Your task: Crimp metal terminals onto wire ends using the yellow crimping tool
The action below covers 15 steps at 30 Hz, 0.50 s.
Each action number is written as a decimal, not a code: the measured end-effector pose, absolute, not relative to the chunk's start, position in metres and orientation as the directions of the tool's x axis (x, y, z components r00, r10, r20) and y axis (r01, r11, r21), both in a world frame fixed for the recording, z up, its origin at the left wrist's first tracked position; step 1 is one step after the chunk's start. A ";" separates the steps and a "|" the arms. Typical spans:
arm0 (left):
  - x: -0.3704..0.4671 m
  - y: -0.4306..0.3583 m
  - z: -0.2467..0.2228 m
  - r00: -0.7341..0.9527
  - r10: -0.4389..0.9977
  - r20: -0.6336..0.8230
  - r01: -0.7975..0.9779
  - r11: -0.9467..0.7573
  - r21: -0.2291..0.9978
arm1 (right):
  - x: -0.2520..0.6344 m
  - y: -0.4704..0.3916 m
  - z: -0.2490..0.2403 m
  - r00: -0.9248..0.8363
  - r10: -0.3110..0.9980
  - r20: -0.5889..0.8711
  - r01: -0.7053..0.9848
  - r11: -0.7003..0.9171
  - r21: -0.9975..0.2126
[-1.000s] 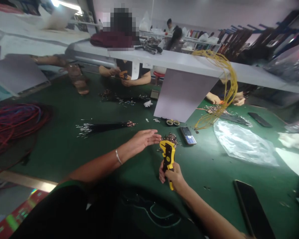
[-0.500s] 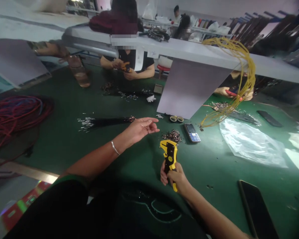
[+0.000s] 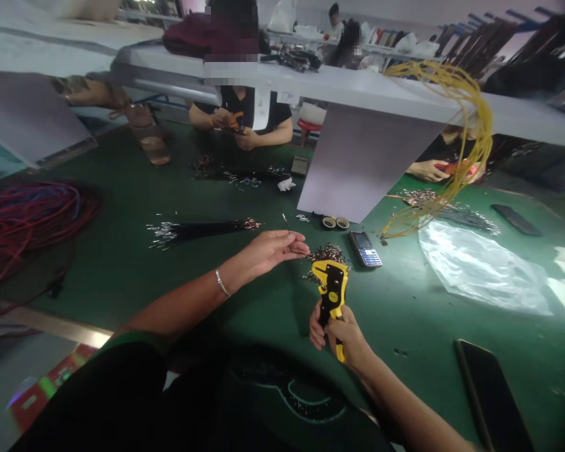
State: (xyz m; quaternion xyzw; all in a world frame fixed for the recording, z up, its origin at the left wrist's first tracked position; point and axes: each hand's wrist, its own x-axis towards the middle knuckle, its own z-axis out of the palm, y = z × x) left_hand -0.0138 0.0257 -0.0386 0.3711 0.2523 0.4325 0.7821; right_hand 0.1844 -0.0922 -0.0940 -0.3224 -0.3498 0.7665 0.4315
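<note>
Near the middle of the green table (image 3: 245,301), my left hand (image 3: 273,252) pinches a thin dark wire (image 3: 285,221) with a pale tip pointing up. My right hand (image 3: 335,328) is wrapped round the handles of a yellow and black wire stripper (image 3: 332,285), its head upward. Just behind the tool lies a pile of small metallic clippings (image 3: 328,253). Left of my left hand stretches a bundle of black wires (image 3: 202,230) with silvery ends on one side and coppery ends on the other.
A keypad phone (image 3: 365,250), tape rolls (image 3: 335,223) and a clear plastic bag (image 3: 480,270) lie right. A dark smartphone (image 3: 494,395) is nearest me. Red cable coils (image 3: 28,232) lie left. A raised shelf (image 3: 358,94) carries yellow wires (image 3: 475,125); two people's hands work beyond.
My left hand has shifted slightly right, and the wire in it now points up above the fingers. My right hand and the stripper have moved a little to the right.
</note>
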 end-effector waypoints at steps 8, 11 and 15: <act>-0.018 0.034 -0.044 0.473 0.869 -0.144 -0.502 0.400 0.767 | 0.177 -0.106 -0.088 -0.509 0.830 -0.231 -0.404 -0.467 -0.787; -0.017 0.033 -0.046 0.446 0.881 -0.160 -0.442 0.372 0.817 | 0.177 -0.109 -0.091 -0.535 0.811 -0.236 -0.399 -0.489 -0.776; -0.015 0.033 -0.049 0.438 0.879 -0.187 -0.416 0.383 0.825 | 0.178 -0.107 -0.099 -0.542 0.810 -0.225 -0.390 -0.479 -0.786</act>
